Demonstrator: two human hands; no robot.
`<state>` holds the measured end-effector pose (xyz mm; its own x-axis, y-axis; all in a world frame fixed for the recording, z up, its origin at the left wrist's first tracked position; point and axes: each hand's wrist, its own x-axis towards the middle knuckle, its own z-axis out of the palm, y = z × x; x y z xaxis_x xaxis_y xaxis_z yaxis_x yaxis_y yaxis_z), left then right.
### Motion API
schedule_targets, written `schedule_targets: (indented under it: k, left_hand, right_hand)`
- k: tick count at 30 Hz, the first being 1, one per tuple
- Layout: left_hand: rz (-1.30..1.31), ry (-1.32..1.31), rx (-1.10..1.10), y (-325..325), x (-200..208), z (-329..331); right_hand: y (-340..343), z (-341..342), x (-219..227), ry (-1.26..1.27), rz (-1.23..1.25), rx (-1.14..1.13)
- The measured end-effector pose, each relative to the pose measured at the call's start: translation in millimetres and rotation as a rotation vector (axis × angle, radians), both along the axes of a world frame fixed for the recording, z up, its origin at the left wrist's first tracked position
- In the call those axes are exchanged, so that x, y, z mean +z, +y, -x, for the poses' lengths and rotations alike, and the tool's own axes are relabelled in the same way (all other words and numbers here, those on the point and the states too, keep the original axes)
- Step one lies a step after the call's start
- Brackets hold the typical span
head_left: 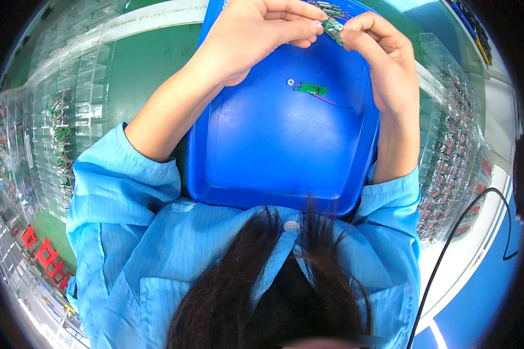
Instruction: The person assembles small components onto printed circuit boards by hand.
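My right hand (384, 52) pinches the edge of a small green circuit board (333, 29) between thumb and fingertip, over the far end of a blue tray (279, 157). At the board's left side, my left hand (265, 26) has its thumb and fingers pressed together. A tiny pale bit shows at those fingertips, too small to name. Behind the held board lies a pile of more boards with wires (332, 9), partly covered by my hands. Nearer to me in the tray rest a loose green circuit board (314, 88) with thin wires and a small round silver piece (291, 82) beside it.
Stacked clear plastic trays (93, 87) with boards stand on the green surface at left. More clear trays (454, 145) packed with small parts stand at right. A black cable (448, 238) curves down at the right, past the white table edge.
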<state>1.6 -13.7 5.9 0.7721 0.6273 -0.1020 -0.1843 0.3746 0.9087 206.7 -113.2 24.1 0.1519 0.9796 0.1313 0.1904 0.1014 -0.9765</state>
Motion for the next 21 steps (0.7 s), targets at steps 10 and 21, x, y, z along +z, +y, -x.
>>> schedule_targets:
  k: [10,21]
  left_hand:
    - [-0.031,-0.042,-0.031,2.9,3.1,2.5]
    - [-0.033,-0.028,0.028,-5.0,-4.7,-1.6]
  right_hand:
    - [-1.9,39.0,16.4,-0.31,-0.118,-0.168]
    - [-6.8,50.4,18.8,-1.041,-0.315,-0.317]
